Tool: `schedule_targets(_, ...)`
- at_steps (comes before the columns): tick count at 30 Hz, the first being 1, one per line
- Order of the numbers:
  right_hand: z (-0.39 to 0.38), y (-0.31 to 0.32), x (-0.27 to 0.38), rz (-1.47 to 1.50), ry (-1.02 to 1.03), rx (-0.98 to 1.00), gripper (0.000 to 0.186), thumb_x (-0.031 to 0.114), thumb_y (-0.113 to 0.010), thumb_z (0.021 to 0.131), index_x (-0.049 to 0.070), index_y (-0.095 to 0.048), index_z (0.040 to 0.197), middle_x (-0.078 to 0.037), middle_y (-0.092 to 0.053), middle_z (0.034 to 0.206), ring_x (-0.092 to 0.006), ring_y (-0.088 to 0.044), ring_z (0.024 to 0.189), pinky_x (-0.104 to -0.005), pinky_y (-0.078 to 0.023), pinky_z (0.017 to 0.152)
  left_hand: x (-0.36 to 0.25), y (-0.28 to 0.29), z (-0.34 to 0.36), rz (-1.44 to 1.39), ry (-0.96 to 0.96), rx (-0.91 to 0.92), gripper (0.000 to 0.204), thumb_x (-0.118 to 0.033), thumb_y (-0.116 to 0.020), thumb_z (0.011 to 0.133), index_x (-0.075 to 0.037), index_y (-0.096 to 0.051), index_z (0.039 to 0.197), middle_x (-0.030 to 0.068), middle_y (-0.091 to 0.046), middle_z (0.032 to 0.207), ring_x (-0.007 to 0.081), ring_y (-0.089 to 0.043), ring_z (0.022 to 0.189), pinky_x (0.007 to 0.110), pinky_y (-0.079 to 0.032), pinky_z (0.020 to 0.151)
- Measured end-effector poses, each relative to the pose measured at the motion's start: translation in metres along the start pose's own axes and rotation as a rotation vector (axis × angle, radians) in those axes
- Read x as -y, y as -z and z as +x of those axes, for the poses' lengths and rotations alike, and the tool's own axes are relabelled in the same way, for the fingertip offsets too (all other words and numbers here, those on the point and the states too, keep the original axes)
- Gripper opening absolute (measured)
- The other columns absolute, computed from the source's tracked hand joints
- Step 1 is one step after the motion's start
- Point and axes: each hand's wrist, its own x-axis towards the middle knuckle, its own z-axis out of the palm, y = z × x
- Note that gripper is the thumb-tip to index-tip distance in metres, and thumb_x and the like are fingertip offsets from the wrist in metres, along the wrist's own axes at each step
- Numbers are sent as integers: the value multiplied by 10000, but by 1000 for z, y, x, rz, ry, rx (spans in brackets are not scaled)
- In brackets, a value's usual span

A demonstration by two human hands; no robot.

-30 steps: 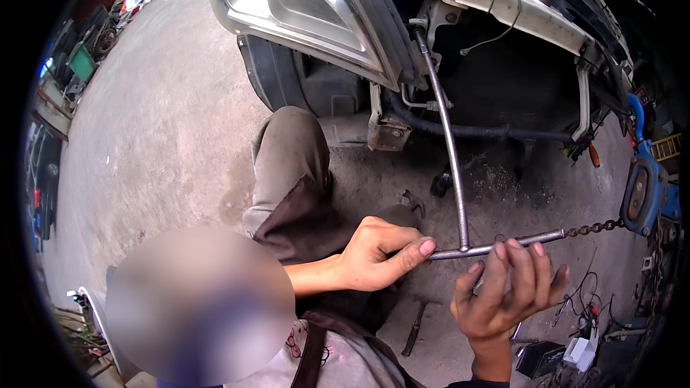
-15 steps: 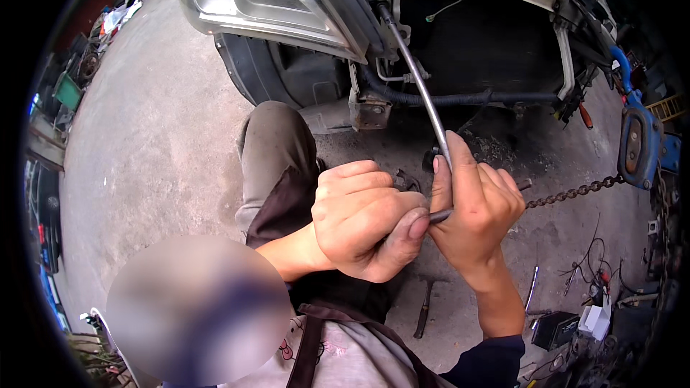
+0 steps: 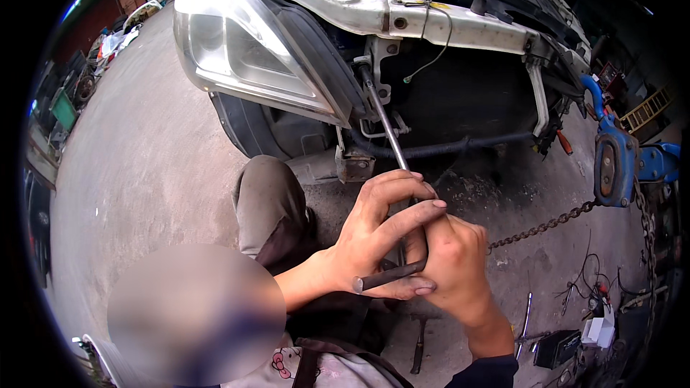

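Note:
A long steel T-handle wrench (image 3: 388,126) runs from a white metal bracket (image 3: 379,75) beside the car's headlight (image 3: 237,50) toward me. Its crossbar, tilted, pokes out toward the lower left between my hands. My left hand (image 3: 377,233) curls loosely over the handle, fingertips against my right hand, thumb beneath the bar. My right hand (image 3: 453,266) is closed round the handle on the other side, its fingers partly hidden by my left. The car's front is stripped, showing a white crossmember (image 3: 460,32) and a dangling wire (image 3: 431,54). My bent knee (image 3: 266,201) is below the headlight.
A blue chain hoist (image 3: 614,169) hangs at the right with a rusty chain (image 3: 546,226). A hammer (image 3: 418,345), a black box (image 3: 557,348), loose cables and a long bar (image 3: 525,316) lie on the concrete floor. A yellow ladder (image 3: 647,108) is behind; clutter lines the left wall.
The crossbar has swung from sideways to pointing lower left. My right hand has closed on it, and my left hand's fist has loosened. The car sits lower in view.

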Motion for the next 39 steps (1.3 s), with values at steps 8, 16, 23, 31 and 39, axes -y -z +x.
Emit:
schedule_targets(8, -34, -28, -4, 433, -194, -225, 405, 178, -773, 734, 37, -567, 1053, -136, -622, 1002, -291, -656, 931, -375, -526, 743, 1, -19, 37, -34, -71, 282, 276, -200, -564, 784, -20, -692, 949, 104, -634, 786, 286, -591, 741, 394, -425, 718)
schedule_targets(16, -33, -53, 8, 937, -439, -490, 289, 191, -626, 938, 38, -484, 1138, -36, -546, 1134, -125, -562, 1028, -321, -492, 859, -14, -17, 75, 184, 211, 725, 210, -202, -565, 797, -13, -655, 775, 178, -602, 627, 401, -593, 619, 478, -453, 560)
schedule_targets(23, -32, -61, 18, 1367, -635, -617, 228, 285, -524, 983, 93, -536, 1105, 5, -551, 846, -50, -457, 588, -219, -309, 490, -13, -33, 97, 322, 345, 1037, 363, -325, -588, 823, -4, -649, 665, 204, -618, 610, 406, -633, 622, 463, -508, 560)
schedule_targets(31, -60, -75, 1, 891, -564, -690, 316, 313, -602, 938, 101, -557, 1169, -43, -619, 1006, -145, -602, 814, -279, -455, 627, -10, -21, 51, 154, 79, 701, 256, -309, -624, 834, -61, -630, 770, 87, -589, 663, 297, -589, 675, 395, -456, 635)
schedule_targets(39, -46, -23, 8, 203, -526, -82, 459, 333, -697, 870, 97, -570, 1243, -90, -636, 1067, -239, -648, 947, -372, -528, 758, 3, -19, 43, 11, -88, 435, 278, -331, -619, 826, -54, -624, 803, 71, -581, 740, 265, -585, 758, 389, -439, 718)
